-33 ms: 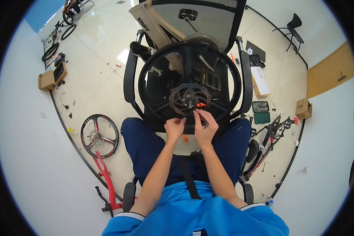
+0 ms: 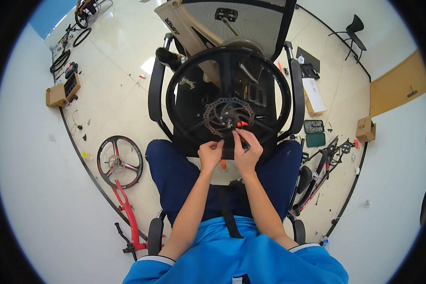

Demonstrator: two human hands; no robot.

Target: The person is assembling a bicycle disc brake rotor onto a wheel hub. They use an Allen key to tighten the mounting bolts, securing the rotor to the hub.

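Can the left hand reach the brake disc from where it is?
Probably yes: the left hand is just below the brake disc in the picture, with nothing visible blocking the gap; the right hand is off to its right.

Black wheel (image 2: 226,87) a touch higher, view perhaps shifted

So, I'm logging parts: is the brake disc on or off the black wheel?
On: the brake disc sits at the centre of the black wheel, the axle end poking through. How tight, I cannot tell.
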